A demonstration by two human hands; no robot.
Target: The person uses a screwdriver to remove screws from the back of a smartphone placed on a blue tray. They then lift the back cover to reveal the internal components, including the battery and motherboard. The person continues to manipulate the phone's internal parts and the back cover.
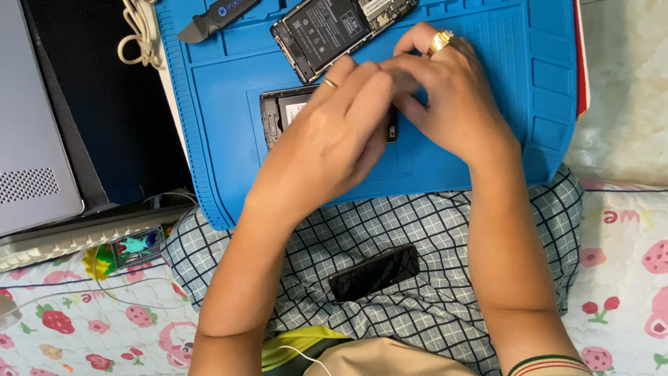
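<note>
Nearest the person, below both wrists, one dark phone panel (374, 271) lies loose on the checked cushion (431, 230). Beyond it the left hand (334, 139) and right hand (445, 97) meet over one opened phone (278, 115) on the blue mat (487, 42), fingertips pressed together on its right end; whether they pinch a part I cannot tell. That phone already lies open, work apparently midway. Past the hands lies a second opened phone (334, 31), then one dark pry tool (212, 19).
</note>
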